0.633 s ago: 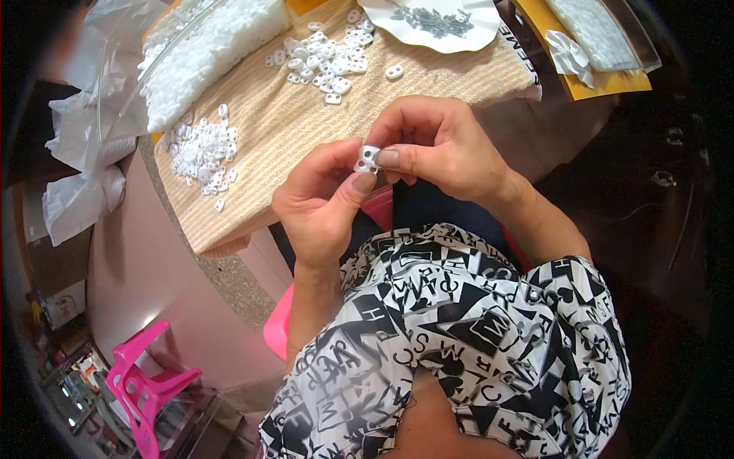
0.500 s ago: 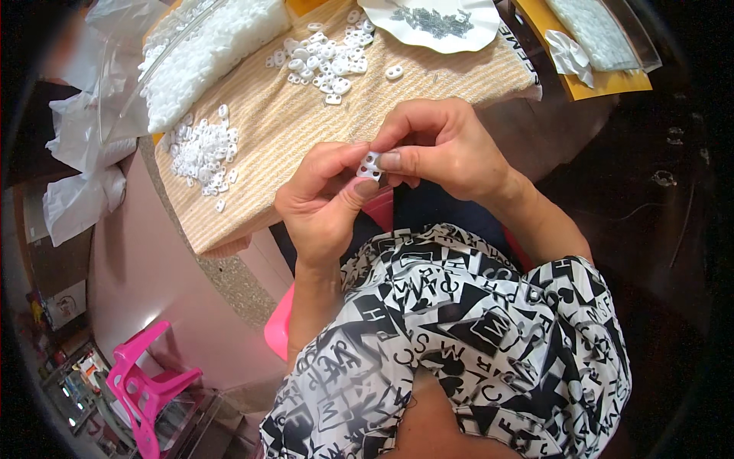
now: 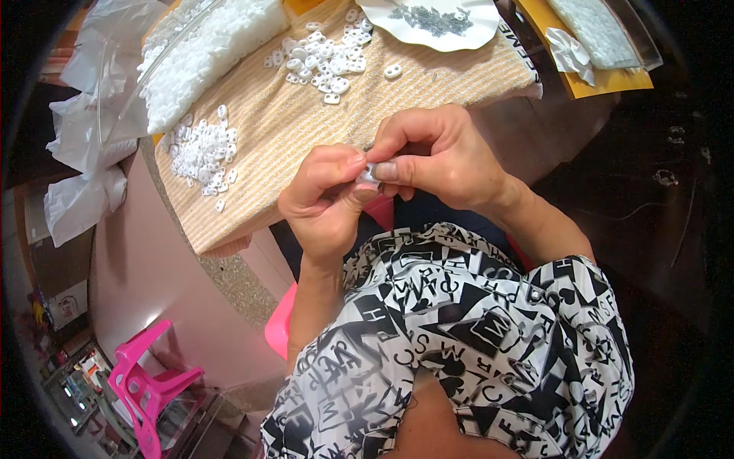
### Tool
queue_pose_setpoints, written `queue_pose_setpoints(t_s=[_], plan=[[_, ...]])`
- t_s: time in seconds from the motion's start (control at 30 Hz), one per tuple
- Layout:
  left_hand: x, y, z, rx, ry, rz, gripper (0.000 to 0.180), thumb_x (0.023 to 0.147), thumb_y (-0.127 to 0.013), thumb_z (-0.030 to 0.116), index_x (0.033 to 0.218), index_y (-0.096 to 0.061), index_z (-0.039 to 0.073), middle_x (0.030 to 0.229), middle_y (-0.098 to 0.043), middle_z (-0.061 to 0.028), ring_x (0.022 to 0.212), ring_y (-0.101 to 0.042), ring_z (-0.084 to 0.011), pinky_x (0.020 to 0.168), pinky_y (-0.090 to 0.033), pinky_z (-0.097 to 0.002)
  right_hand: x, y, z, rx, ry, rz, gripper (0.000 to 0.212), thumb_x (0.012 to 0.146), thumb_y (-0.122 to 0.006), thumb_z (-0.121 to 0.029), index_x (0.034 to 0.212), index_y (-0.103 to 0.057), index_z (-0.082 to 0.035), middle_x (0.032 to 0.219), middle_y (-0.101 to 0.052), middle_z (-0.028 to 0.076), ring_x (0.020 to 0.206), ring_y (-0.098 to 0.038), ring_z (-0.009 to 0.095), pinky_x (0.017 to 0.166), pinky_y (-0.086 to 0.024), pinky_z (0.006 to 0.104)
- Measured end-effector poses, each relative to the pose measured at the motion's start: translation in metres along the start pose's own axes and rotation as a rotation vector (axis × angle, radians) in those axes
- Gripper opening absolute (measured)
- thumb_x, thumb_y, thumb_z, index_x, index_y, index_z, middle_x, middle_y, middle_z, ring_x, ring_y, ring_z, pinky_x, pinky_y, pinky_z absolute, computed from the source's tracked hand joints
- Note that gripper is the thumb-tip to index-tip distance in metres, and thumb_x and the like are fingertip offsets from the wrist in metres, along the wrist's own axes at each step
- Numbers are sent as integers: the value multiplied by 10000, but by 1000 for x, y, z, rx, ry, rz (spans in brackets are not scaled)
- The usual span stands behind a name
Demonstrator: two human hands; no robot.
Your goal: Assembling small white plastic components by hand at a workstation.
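Note:
Between my fingertips is a small white plastic piece with holes [image 3: 368, 175], mostly covered by my thumbs. My left hand [image 3: 323, 200] pinches it from the left, and my right hand [image 3: 440, 157] presses on it from the right with thumb and index finger. Both hands are closed and meet just off the near edge of the striped cloth [image 3: 283, 153]. Beyond them on the cloth lie a pile of white two-holed pieces [image 3: 325, 61] and, to the left, a heap of smaller white pieces [image 3: 202, 153]. One single white piece [image 3: 392, 71] lies apart.
A scalloped white plate [image 3: 466, 38] with small dark metal bits stands at the far edge. A clear bag of white pieces [image 3: 206, 61] lies far left. At the right, another filled bag [image 3: 596, 34] rests on a yellow envelope. A pink stool [image 3: 157, 382] stands lower left.
My right thumb and fingers have shifted slightly over the white piece, so less of it shows. My left hand has moved slightly to the right. The piles look unchanged.

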State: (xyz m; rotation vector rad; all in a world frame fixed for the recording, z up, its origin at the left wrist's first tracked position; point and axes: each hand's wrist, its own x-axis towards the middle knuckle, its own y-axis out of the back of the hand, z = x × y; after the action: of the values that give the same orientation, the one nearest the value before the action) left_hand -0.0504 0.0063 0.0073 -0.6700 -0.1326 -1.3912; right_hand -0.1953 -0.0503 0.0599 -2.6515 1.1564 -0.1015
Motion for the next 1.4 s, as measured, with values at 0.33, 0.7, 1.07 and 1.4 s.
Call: queue_pose_setpoints(t_s=[0.33, 0.7, 1.07, 1.4], plan=[[-2, -1, -3, 9, -29, -9, 184, 702, -673, 8, 852, -569, -9, 848, -557, -108, 771, -532, -159, 655, -436, -233, -1, -1, 2, -78, 30, -26, 49, 763, -589, 20, 793, -557, 43, 723, -553, 60, 588, -547, 82, 492, -439, 180], [7, 2, -5, -46, 86, -13, 351, 728, -675, 106, 1020, -545, -38, 966, -534, -103, 809, -531, -148, 701, -439, -241, 6, 0, -4, 71, -97, 110, 80, 779, -571, 1, 855, -570, 30, 699, -580, 59, 571, -542, 82, 502, -453, 188], [10, 21, 0, -70, 315, 225, 301, 751, -634, 46, 1022, -544, -47, 829, -574, -86, 709, -541, -136, 594, -434, -213, 46, 22, -46, -362, 156, 372, 148, 752, -587, -53, 876, -567, 24, 695, -573, 46, 606, -533, 88, 543, -429, 208], [20, 26, -2, 167, 432, 335, 213, 736, -639, 5, 938, -590, -39, 788, -585, -43, 654, -527, -85, 587, -429, -193, 230, 124, -98, -1581, 184, 619, 196, 625, -503, -90, 749, -637, -21, 734, -598, 205, 735, -608, 305, 673, -480, 378]])
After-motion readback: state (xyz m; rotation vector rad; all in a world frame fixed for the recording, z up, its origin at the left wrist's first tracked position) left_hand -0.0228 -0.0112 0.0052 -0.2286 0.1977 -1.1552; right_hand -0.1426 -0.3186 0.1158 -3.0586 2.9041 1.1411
